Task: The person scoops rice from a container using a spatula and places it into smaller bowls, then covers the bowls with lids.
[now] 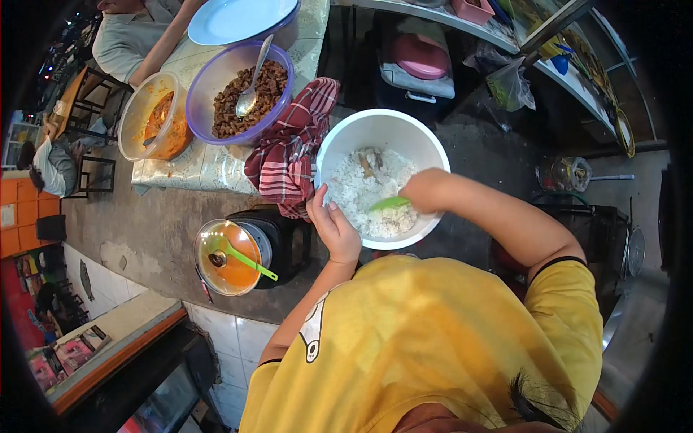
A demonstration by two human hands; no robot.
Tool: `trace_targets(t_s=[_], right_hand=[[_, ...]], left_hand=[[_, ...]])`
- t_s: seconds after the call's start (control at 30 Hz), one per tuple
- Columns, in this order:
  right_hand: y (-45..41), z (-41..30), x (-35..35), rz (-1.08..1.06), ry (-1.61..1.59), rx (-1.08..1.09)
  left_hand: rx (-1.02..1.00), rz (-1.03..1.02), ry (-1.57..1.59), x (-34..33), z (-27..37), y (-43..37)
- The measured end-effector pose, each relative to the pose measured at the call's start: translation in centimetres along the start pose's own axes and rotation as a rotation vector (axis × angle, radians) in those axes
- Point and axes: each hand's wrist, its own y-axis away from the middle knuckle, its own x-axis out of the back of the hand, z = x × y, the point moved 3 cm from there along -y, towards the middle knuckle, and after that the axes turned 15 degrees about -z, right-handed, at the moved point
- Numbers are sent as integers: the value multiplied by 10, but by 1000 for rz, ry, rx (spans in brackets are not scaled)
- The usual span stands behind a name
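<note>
Cooked white rice fills the lower part of a large white plastic bowl in front of me. My right hand grips a green rice scoop, whose blade is in the rice inside the bowl; the hand is slightly blurred. My left hand rests against the bowl's near left outer side, with the fingers up by the rim. A red checked cloth bunches between the bowl and the table. Brownish pieces lie on the rice at the bowl's far side.
On the table stand a purple bowl of brown chopped food with a metal spoon, and a tub of orange sauce. Left below is a glass-lidded pot with a green utensil. A person sits beyond the table.
</note>
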Motion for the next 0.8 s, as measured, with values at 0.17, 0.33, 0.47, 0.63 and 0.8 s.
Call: trace_targets(t_s=[0.17, 0.33, 0.47, 0.63, 0.8], right_hand=[[-66, 48, 27, 350, -514, -319], [-152, 70, 7, 230, -202, -303], [-143, 53, 23, 90, -189, -92], [-129, 43, 21, 216, -330, 101], [-58, 24, 28, 268, -311, 238]], left_hand=[[-52, 75, 37, 6, -20, 6], [-32, -5, -45, 3, -6, 1], [10, 5, -26, 11, -4, 3], [-88, 57, 47, 0, -24, 4], [-26, 49, 66, 1, -12, 4]])
